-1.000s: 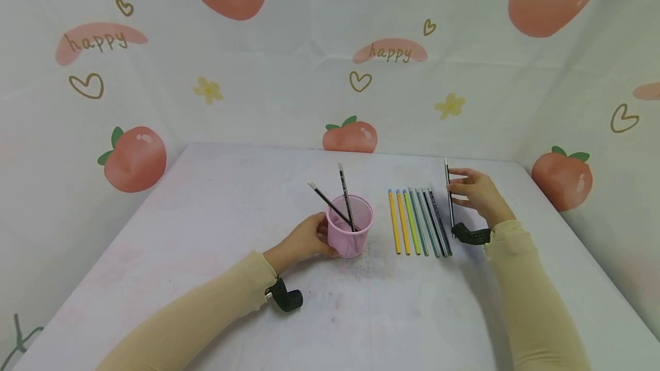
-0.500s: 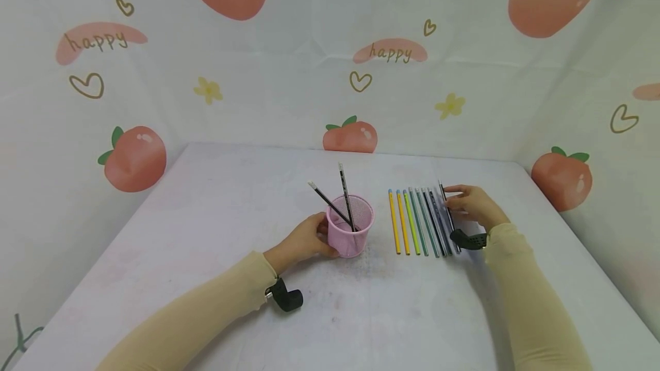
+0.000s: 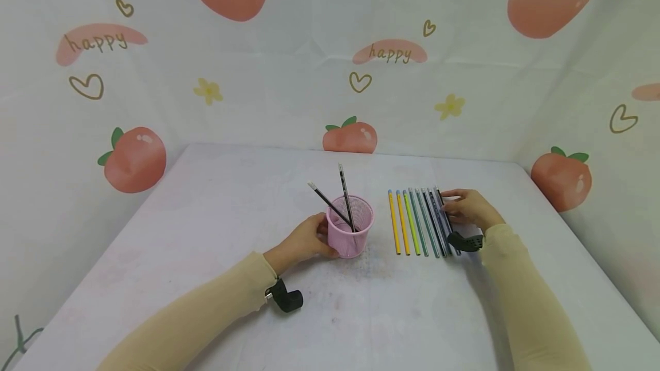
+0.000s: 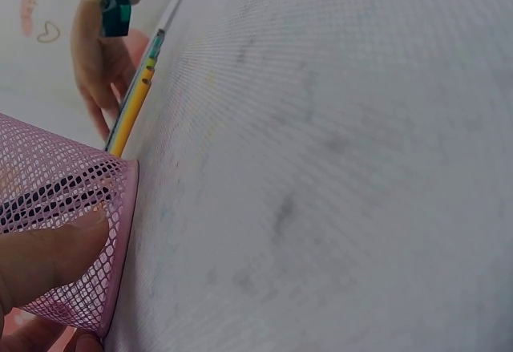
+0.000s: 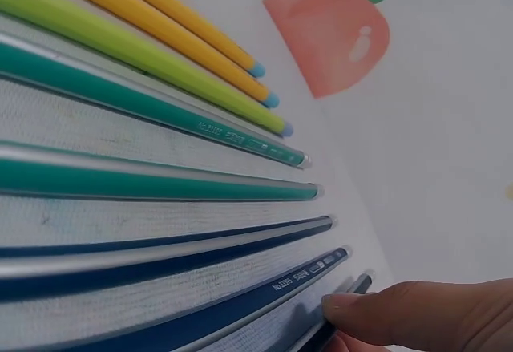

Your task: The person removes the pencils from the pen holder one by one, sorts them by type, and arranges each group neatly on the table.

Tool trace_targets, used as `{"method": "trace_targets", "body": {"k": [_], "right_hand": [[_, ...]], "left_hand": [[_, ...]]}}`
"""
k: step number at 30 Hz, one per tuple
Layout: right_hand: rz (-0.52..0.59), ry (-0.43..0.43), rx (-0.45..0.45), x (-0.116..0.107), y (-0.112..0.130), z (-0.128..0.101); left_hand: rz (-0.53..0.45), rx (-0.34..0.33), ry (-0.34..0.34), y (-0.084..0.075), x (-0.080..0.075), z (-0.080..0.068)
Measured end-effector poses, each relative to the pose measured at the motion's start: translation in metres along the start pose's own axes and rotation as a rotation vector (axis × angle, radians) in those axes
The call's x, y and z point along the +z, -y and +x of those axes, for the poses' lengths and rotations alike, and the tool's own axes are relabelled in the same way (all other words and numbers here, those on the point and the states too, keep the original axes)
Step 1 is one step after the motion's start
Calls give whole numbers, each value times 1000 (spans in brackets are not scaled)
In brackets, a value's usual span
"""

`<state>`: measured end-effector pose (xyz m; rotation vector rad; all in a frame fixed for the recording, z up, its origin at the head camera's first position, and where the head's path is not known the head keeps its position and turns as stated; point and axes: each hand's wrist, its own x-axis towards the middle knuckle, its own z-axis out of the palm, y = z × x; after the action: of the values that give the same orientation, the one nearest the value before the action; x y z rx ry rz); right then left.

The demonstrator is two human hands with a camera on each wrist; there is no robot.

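My left hand (image 3: 303, 240) grips the side of a pink mesh cup (image 3: 350, 227), which stands on the table with two black pencils (image 3: 344, 192) leaning in it. In the left wrist view my thumb (image 4: 48, 257) presses on the cup's mesh (image 4: 64, 208). Right of the cup, several pencils (image 3: 420, 222) lie side by side: yellow (image 5: 160, 15), green (image 5: 144, 57), teal and dark blue. My right hand (image 3: 466, 208) lies low at the right end of this row and pinches a black pencil (image 3: 444, 213) against the table. A fingertip (image 5: 409, 310) sits on that black pencil (image 5: 346, 321).
The white table (image 3: 216, 233) is walled in by a backdrop printed with peaches on three sides. A dark wrist camera (image 3: 286, 298) sits on the left arm, another (image 3: 466, 241) on the right arm. My right hand (image 4: 96, 63) shows far off in the left wrist view.
My right hand has come down with the black pencil, from nearly upright to flat at the right end of the row. The left hand and the cup have not moved.
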<state>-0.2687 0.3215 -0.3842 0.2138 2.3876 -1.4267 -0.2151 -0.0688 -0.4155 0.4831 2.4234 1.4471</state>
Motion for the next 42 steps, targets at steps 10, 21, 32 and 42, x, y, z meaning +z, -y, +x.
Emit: {"method": "trace_targets", "body": {"k": [10,21,32,42], "right_hand": [[-89,-47,16,5,3,1],[-61,-54,29,4,-1,4],[-24,-49,49,5,-1,4],[16,-22,28,4,-2,3]], "left_hand": [[5,-9,1,1,1,1],[-6,12,2,-3,-1,-1],[-11,9,8,-2,-1,-2],[-26,31,13,0,-2,-1]]}}
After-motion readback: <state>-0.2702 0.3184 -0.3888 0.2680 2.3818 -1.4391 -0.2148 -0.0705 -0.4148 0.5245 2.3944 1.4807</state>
